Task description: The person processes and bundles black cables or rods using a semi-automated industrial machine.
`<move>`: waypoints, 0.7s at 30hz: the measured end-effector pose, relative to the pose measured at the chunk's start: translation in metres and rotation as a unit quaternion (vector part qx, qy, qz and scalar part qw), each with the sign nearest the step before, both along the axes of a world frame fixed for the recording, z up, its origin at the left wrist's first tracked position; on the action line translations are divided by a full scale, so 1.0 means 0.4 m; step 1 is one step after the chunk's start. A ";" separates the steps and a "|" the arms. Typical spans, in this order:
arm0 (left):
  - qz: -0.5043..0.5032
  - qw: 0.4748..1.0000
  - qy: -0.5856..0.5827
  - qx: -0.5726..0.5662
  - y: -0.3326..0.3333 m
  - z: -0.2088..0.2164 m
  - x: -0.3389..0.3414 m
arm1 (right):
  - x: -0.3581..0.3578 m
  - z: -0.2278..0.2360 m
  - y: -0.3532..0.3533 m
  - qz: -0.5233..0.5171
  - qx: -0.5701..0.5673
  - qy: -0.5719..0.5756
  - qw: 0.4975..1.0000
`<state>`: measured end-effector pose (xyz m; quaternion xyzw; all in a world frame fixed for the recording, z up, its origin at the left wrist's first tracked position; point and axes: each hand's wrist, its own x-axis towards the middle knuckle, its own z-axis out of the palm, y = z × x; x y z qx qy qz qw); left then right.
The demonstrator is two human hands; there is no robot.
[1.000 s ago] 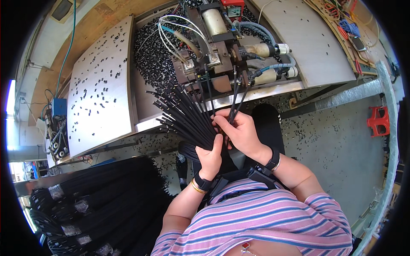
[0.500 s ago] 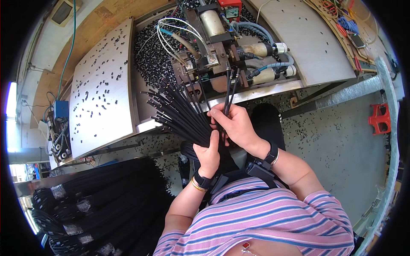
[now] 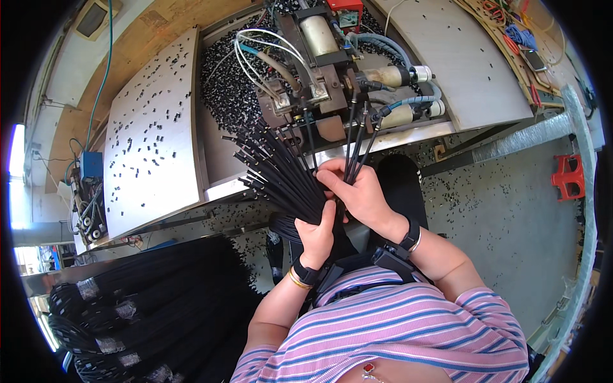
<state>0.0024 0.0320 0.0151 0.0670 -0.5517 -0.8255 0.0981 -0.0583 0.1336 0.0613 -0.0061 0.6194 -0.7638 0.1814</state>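
In my left hand is a thick bundle of thin black cords, gripped low down with the thumb up along it. Their upper ends fan out toward the machine, some showing small shiny tips. My right hand pinches a few separate black cords between thumb and fingers, just right of the bundle. Those cords point up at the front of a metal machine with cylinders and hoses. Whether their tips touch it I cannot tell. One more cord stands upright between the two groups.
Small black offcuts heap around the machine and lie scattered over the left metal panel. Large tied bundles of black cords lie at lower left. A red stool stands on the floor at right, beyond a wrapped bar.
The cords in my right hand have drawn back a little from the machine and spread apart, with more of them showing. My left hand and the bundle have shifted slightly right.
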 end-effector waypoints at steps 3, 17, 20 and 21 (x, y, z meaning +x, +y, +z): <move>0.005 1.000 -0.002 0.008 0.005 0.001 -0.003 | -0.003 -0.008 -0.006 -0.046 0.004 0.043 0.998; -0.011 1.000 -0.021 0.012 -0.004 0.000 -0.021 | -0.027 -0.003 -0.015 -0.027 -0.021 0.001 0.999; -0.026 0.999 -0.020 0.014 -0.007 -0.004 -0.019 | -0.028 0.008 0.002 0.010 -0.012 -0.008 1.000; -0.034 0.999 -0.018 0.017 -0.009 -0.006 -0.019 | -0.029 0.010 0.008 0.041 0.001 -0.006 0.999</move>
